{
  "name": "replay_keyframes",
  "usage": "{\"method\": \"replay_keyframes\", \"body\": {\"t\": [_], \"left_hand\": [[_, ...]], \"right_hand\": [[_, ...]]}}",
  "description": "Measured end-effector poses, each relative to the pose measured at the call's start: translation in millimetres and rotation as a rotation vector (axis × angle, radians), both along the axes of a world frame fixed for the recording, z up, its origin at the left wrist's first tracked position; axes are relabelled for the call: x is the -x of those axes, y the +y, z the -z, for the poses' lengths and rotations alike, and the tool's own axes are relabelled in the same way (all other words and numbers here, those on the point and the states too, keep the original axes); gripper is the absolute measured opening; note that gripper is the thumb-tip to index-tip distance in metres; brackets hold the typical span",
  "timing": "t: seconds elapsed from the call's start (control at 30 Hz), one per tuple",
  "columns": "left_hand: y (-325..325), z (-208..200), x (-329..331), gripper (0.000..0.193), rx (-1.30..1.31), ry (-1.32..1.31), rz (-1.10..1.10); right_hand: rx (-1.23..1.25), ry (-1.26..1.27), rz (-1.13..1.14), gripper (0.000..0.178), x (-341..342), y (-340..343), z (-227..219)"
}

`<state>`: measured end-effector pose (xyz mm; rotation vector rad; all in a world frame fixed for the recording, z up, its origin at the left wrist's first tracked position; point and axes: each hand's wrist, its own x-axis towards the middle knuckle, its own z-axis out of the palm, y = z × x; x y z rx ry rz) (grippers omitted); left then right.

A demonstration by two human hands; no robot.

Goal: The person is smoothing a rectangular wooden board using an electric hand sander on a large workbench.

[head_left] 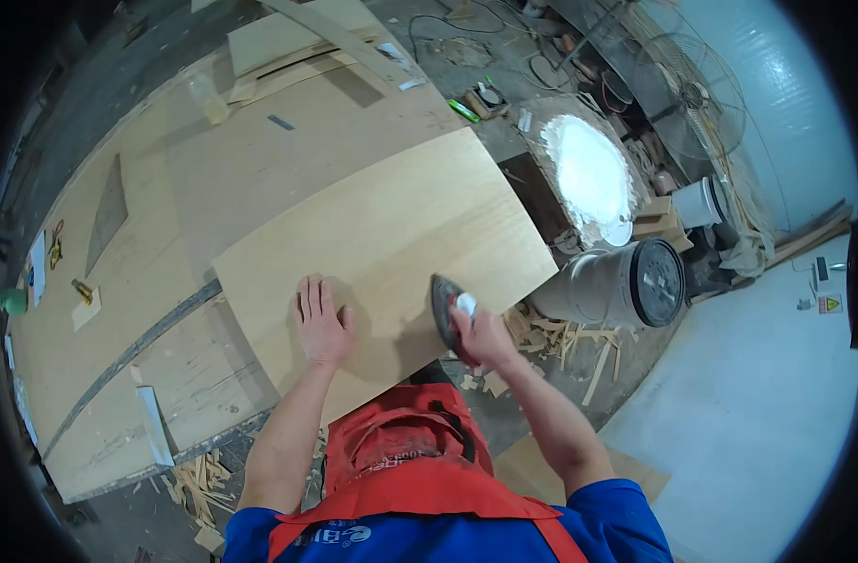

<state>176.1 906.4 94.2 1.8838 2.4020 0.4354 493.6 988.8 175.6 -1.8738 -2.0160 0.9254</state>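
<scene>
A pale wooden panel (391, 235) lies in front of me on the large workbench, its right corner reaching past the bench. My left hand (323, 324) rests flat on the panel near its front left part, fingers stretched out, holding nothing. My right hand (483, 336) is closed around the handle of a clothes iron (444, 314) with a dark soleplate. The iron sits on the panel close to its front right edge, its pointed tip facing away from me. My palm hides part of the handle.
The workbench (166, 197) carries a dark curved strip (133, 347), a triangular offcut (108, 216) and stacked boards (307, 42). Right of it stand a lidded bucket (607, 286), a board heaped with white powder (587, 174) and a fan (694, 94). Wood scraps (579, 347) litter the floor.
</scene>
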Motion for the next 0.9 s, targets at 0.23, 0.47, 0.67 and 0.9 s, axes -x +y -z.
{"method": "replay_keyframes", "body": {"t": [0.23,0.47,0.67,0.9], "left_hand": [[-37,-17,33,0.07,0.048,0.026,-0.246],[-42,-16,47,0.07,0.058,0.067,-0.298],[-43,-21,45,0.07,0.109,0.062,-0.336],[-33,-25,48,0.068,0.082,-0.047,-0.353]], "right_hand": [[-0.147,-0.036,0.202,0.068,-34,156,28],[-0.062,-0.008,-0.26,0.065,121,148,23],[-0.052,-0.085,-0.34,0.068,125,277,34],[0.031,-0.004,0.273,0.059,91,445,38]]}}
